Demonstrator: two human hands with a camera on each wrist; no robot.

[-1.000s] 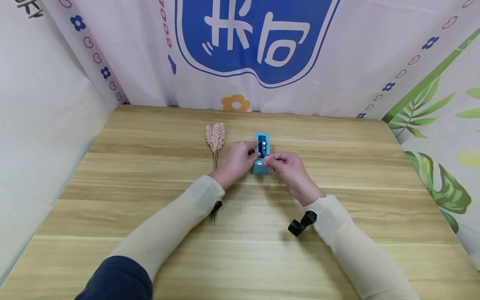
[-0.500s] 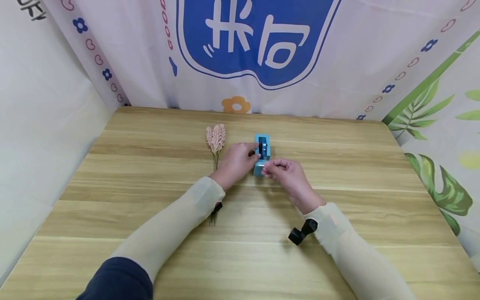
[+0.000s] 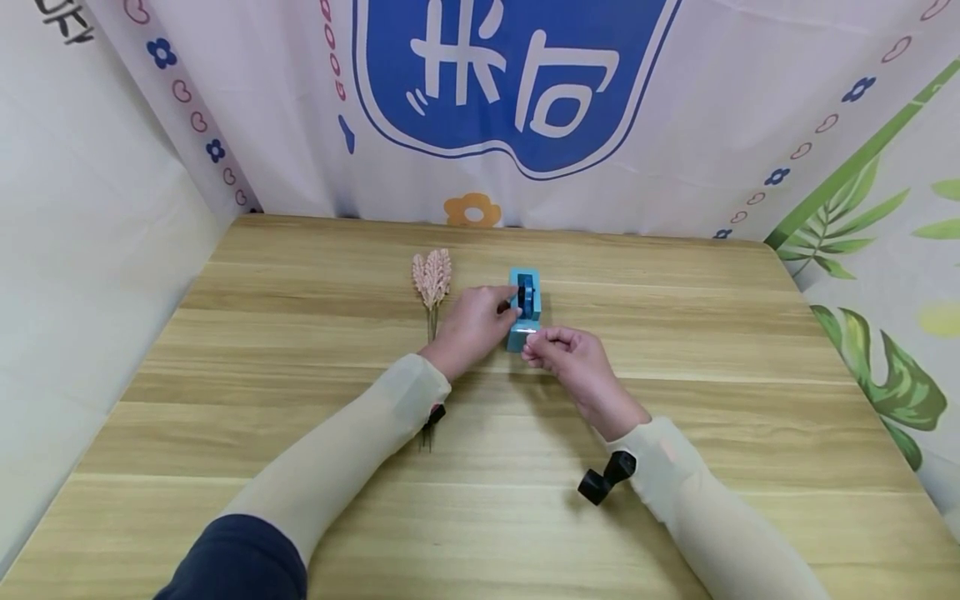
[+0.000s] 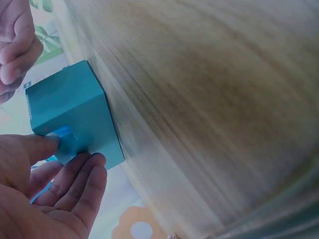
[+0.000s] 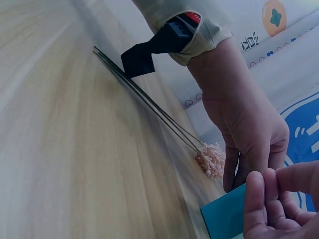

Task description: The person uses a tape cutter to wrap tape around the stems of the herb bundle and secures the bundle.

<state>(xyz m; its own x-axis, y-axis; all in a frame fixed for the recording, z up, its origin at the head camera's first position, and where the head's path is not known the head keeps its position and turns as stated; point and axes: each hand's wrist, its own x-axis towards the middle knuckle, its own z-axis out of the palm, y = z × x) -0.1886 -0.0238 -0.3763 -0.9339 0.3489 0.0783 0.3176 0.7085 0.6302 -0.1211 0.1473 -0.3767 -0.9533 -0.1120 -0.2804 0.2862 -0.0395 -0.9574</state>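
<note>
A light-blue tape dispenser (image 3: 517, 341) stands on the wooden table, a roll sitting in its slot. My left hand (image 3: 474, 327) holds it from the left; in the left wrist view the thumb lies by a notch in the dispenser's side (image 4: 94, 117) and the other fingers press lower down. At the dispenser's near end, my right hand (image 3: 576, 358) has thumb and forefinger pinched together. A shiny clear edge of tape (image 3: 528, 332) shows at those fingertips. How much tape is pulled out is too small to tell.
Pink artificial flowers (image 3: 431, 277) with long thin stems lie left of the dispenser, partly under the left wrist. A black wrist-camera mount (image 3: 596, 487) hangs from the right sleeve. A printed curtain (image 3: 675, 200) hangs along the table's far edge.
My right hand has drawn a little toward me, from beside the roll to the dispenser's near end. The left hand stays on the dispenser.
</note>
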